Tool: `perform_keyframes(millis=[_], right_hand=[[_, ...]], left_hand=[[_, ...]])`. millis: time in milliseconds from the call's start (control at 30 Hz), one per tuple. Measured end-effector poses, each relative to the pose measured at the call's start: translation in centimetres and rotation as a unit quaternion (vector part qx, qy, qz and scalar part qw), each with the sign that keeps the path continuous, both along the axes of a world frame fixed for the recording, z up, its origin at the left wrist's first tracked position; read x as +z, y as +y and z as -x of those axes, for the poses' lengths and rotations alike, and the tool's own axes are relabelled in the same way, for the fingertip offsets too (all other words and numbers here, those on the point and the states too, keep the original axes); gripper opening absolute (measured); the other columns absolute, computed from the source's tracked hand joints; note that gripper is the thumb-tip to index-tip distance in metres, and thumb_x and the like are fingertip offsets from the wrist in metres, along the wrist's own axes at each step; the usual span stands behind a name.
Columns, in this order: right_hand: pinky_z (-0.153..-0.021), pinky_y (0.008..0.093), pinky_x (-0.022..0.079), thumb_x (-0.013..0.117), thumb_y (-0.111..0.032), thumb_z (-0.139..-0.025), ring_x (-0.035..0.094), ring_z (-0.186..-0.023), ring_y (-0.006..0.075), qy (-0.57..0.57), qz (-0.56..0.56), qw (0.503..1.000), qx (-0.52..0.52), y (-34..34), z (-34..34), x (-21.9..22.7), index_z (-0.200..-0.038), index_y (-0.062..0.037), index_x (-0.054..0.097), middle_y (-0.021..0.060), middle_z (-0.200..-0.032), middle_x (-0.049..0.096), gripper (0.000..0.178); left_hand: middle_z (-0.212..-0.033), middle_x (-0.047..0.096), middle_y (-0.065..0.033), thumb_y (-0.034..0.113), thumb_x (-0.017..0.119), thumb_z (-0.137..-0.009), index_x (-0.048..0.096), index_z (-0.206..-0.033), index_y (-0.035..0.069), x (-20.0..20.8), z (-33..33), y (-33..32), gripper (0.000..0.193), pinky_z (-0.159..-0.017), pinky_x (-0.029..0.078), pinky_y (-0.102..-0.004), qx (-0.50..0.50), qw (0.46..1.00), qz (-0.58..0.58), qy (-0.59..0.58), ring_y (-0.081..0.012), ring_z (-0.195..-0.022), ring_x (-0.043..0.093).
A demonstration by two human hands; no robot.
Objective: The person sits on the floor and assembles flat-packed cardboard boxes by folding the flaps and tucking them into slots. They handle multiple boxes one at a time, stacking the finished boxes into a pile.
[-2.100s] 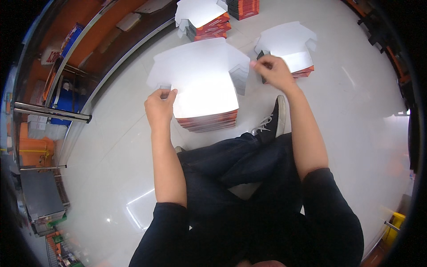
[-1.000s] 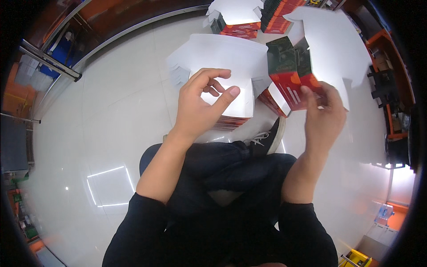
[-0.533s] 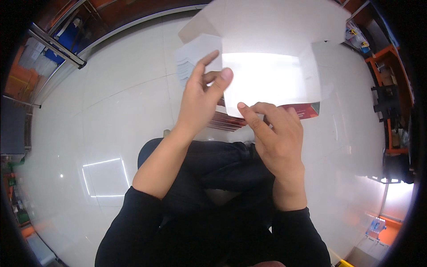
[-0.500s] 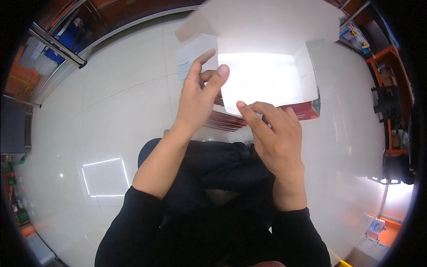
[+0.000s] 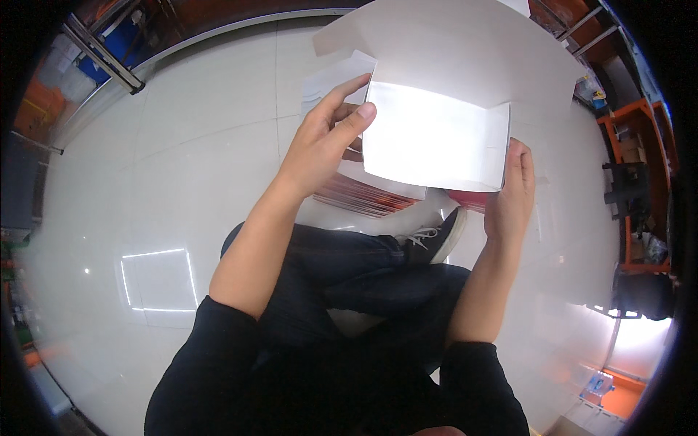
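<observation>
A cardboard box (image 5: 436, 138), bright white inside, is held up in front of me with its large flap (image 5: 465, 51) rising on the far side. My left hand (image 5: 327, 142) closes on its left wall, the thumb on the near side and the fingers partly hidden behind the card. At the right wall, my right hand (image 5: 512, 192) grips the box's lower corner, its thumb hidden. Below the box lies a stack of flat reddish-brown cardboard pieces (image 5: 367, 198), partly covered. A red thing (image 5: 467, 199) shows under the box's near right edge, mostly hidden.
Pale glossy tiles (image 5: 196, 182) make up the floor where I sit with crossed legs. My dark shoe (image 5: 432, 240) is just nearer than the box. A metal-legged rack (image 5: 109, 54) stands far left; orange shelving (image 5: 618, 152) stands at the right.
My right hand has moved from the box's near edge out to its right side and now grips it there. The box has shifted and tilted slightly; my left hand has closed on its left wall.
</observation>
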State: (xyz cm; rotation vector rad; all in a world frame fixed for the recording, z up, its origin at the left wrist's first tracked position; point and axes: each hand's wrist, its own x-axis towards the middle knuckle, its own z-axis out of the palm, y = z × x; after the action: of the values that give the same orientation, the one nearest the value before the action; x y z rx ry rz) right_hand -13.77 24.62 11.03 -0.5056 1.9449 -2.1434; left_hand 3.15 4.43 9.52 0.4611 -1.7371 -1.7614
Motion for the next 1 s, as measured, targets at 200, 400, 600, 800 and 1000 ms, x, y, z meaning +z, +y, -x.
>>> perform_keyframes(millis=[200,400,600,800,1000], right_hand=[[-0.090,0.0269,0.045,0.062,-0.022,-0.101,0.059,-0.098,0.0121,-0.042,-0.007,0.999,0.032,0.0,0.4,0.0,-0.111,-0.0024,0.061,0.0046,-0.103,0.065,0.022],[-0.058,0.0345,0.057,0.069,-0.033,-0.094,0.062,-0.091,0.0184,0.005,-0.100,0.993,0.055,0.3,1.8,-1.6,-0.109,-0.0061,0.063,0.0078,-0.105,0.059,0.032],[-0.064,0.0339,0.058,0.066,-0.034,-0.097,0.062,-0.097,0.0200,-0.030,-0.125,0.986,0.101,-0.7,1.8,-3.1,-0.115,-0.0014,0.062,0.0096,-0.108,0.061,0.038],[-0.073,0.0291,0.057,0.063,-0.026,-0.099,0.065,-0.098,0.0206,-0.130,-0.104,0.974,0.154,-1.9,1.6,-4.1,-0.117,0.0021,0.061,0.0136,-0.109,0.066,0.033],[-0.077,0.0307,0.056,0.065,-0.004,-0.093,0.065,-0.100,0.0204,-0.049,-0.116,0.966,0.228,-1.6,3.2,-7.7,-0.120,0.0010,0.058,0.0149,-0.115,0.068,0.028]], left_hand=[[-0.108,0.068,-0.0184,0.036,0.068,-0.093,0.053,-0.142,0.004,-0.4,-0.2,-0.9,0.060,-0.074,0.058,-0.0309,0.013,0.999,0.035,-0.005,-0.0217,-0.086,0.071],[-0.094,0.074,-0.0191,0.034,0.070,-0.091,0.070,-0.121,0.000,-0.7,0.0,-1.5,0.045,-0.081,0.055,-0.0357,0.094,0.985,0.130,-0.064,-0.0245,-0.091,0.071],[-0.103,0.075,-0.0178,0.034,0.072,-0.090,0.075,-0.104,-0.005,-1.8,0.1,-2.7,0.042,-0.086,0.053,-0.0350,0.111,0.962,0.183,-0.172,-0.0259,-0.095,0.070],[-0.083,0.073,-0.0225,0.027,0.068,-0.085,0.076,-0.102,-0.001,-3.4,-0.6,-4.8,0.034,-0.074,0.055,-0.0381,0.124,0.941,0.254,-0.186,-0.0304,-0.075,0.072],[-0.090,0.075,-0.0210,0.019,0.064,-0.085,0.075,-0.106,-0.003,-2.4,-0.6,-4.9,0.032,-0.080,0.054,-0.0359,0.119,0.935,0.196,-0.271,-0.0270,-0.084,0.072]])
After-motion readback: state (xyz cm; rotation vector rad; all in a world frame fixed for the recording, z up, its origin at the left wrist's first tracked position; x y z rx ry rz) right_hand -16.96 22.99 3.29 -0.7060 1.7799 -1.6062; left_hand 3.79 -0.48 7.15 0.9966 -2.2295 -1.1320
